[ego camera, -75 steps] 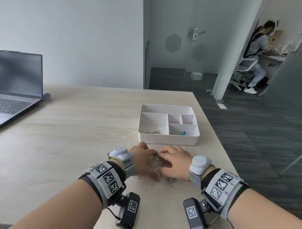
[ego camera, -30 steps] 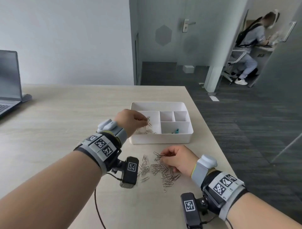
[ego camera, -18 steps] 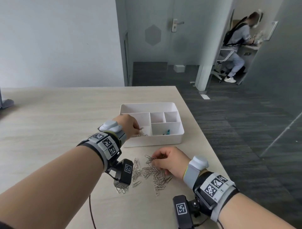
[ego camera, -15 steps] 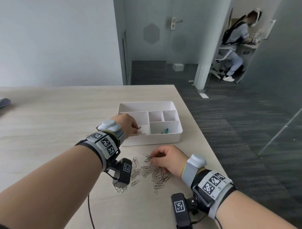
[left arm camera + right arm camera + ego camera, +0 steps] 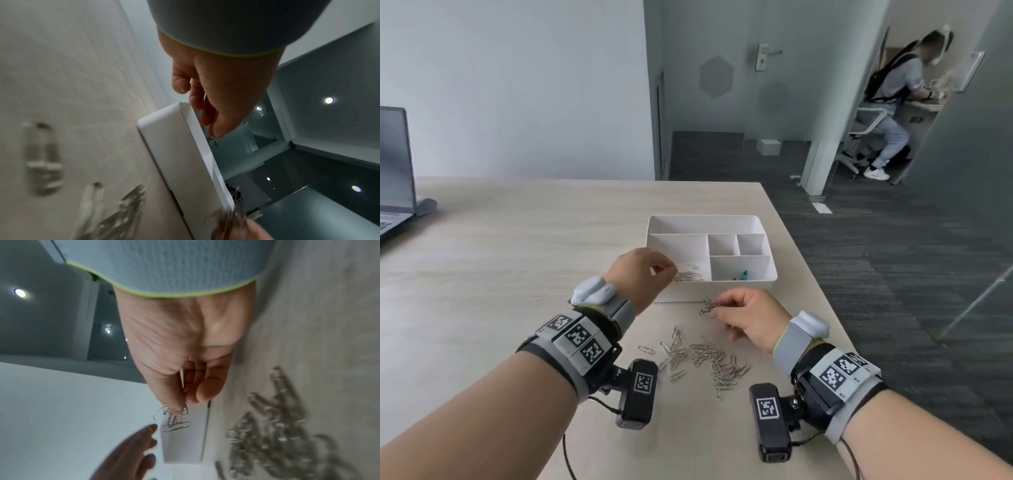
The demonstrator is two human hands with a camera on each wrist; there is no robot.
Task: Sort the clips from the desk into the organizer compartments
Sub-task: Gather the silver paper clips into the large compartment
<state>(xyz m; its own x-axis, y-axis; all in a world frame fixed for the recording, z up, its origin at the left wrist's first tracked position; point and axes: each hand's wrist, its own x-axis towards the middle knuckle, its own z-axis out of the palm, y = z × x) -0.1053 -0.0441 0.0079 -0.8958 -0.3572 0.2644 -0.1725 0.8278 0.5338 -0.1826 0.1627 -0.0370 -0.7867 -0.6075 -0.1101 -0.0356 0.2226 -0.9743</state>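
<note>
Pale wood desk (image 5: 517,274) fills the lower half of the head view; dark carpet runs off to the right.

Nearest, low centre: loose pile of paper clips (image 5: 702,359) lying on the desk between my 2 wrists, with 1 stray clip just left of it.

Above that, right of centre: my right hand (image 5: 750,318) pinches a small tangle of clips (image 5: 709,306) between thumb and fingertips, lifted clear of the desk, just short of the organizer (image 5: 767,226). Wrist view confirms it: several clips dangle linked from the pinch (image 5: 174,418).

Left of centre: my left hand (image 5: 640,277) hovers at the organizer's near-left corner, fingers loosely curled. I cannot tell if anything is left in them.

Beyond: large left compartment holds clips already (image 5: 688,275); the lower-right one holds a small teal item (image 5: 743,274).

Step in hand, as I judge it: carry the right-hand bunch over the near wall.
- Lift higher first, because dangling clips could snag the rim.
- Clear my left hand out.
- Release low, over the left compartment.
</note>
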